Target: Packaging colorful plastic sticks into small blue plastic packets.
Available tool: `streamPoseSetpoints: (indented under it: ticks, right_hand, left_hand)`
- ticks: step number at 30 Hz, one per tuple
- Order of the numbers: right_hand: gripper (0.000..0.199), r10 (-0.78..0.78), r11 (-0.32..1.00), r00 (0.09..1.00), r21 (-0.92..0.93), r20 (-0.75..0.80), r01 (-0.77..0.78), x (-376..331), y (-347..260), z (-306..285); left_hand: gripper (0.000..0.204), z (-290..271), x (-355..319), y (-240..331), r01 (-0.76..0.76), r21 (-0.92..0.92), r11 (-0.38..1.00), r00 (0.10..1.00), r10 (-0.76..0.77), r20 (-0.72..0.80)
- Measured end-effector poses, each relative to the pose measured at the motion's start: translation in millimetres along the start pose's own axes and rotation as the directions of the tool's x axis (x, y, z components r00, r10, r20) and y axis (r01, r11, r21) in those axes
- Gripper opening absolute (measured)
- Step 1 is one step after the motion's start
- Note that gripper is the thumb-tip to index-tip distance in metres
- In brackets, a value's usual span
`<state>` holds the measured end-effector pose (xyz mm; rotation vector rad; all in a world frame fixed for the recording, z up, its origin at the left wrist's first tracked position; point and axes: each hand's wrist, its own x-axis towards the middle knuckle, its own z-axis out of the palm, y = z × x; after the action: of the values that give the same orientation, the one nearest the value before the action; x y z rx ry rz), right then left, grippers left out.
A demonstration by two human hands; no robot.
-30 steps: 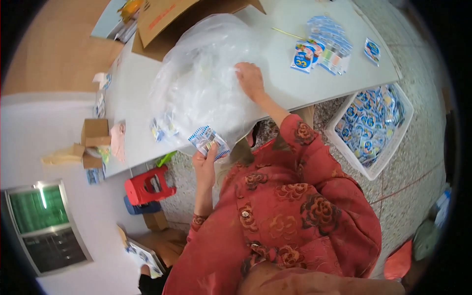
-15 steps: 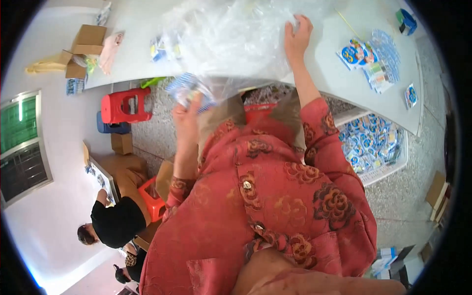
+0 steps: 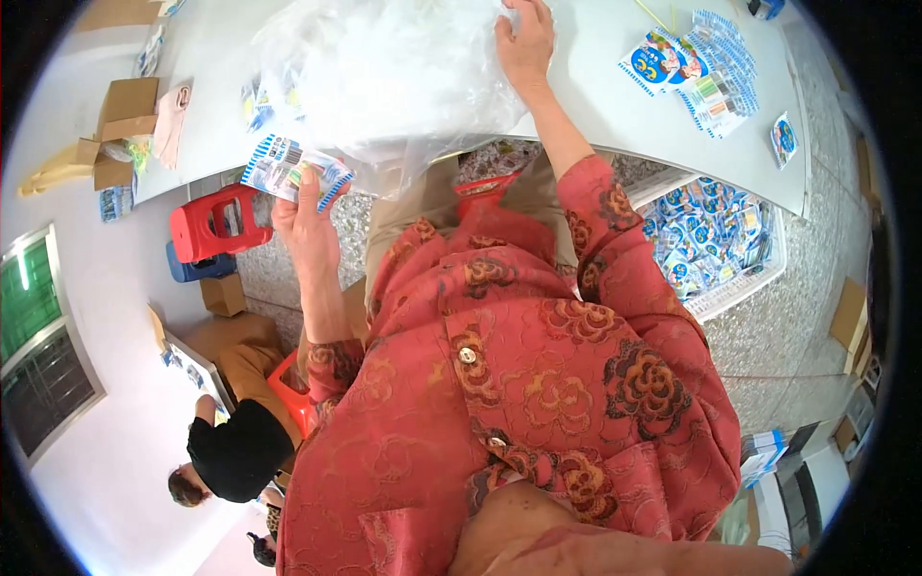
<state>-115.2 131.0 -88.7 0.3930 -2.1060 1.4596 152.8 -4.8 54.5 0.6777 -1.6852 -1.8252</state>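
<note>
My left hand point(image 3: 305, 223) is closed on a small blue-and-white printed packet point(image 3: 284, 171), thumb on top, just off the table's near edge. The packet lies nearly flat in the grip, with a barcode side showing. At the right side of a big crumpled clear plastic bag point(image 3: 384, 82), my right hand point(image 3: 526, 48) rests against the film with thumb and fingers apart. Its fingertips reach the upper picture edge. Under the bag's left part, more blue-and-white packets point(image 3: 279, 94) show through.
Several printed packets point(image 3: 715, 82) overlap on the white table point(image 3: 595, 96), and a single packet point(image 3: 785, 140) lies near its right edge. Below stands a white basket point(image 3: 735, 293) full of packets. Red stool point(image 3: 216, 223) and cardboard boxes point(image 3: 130, 106) are at left; other people sit beyond.
My left hand has moved left and slightly up with the packet, which now shows more clearly. The view has shifted, and my right hand stays at the bag's right side.
</note>
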Motion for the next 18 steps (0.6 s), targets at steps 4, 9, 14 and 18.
streamPoseSetpoints:
  ticks: [4,9,14,18]
  right_hand:
    - [0.033,0.045,0.999,0.998,-0.002,0.034,-0.045,2,-5,3]
    - [0.034,-0.002,1.0,1.0,0.01,0.015,0.002,0,-5,2]
    - [0.037,-0.024,0.997,1.0,0.07,0.005,0.023,3,4,0]
    - [0.026,-0.029,0.999,0.998,0.047,0.056,0.027,1,4,6]
  left_hand:
    - [0.02,-2,2,-6,-0.002,0.006,1.0,1.0,0.002,-0.024]
    - [0.017,11,4,-6,0.032,-0.015,0.999,0.999,-0.032,-0.019]
    - [0.016,13,3,-3,0.003,-0.021,1.0,1.0,-0.003,-0.006]
    - [0.016,1,2,-6,0.004,-0.011,1.0,0.996,-0.005,-0.085]
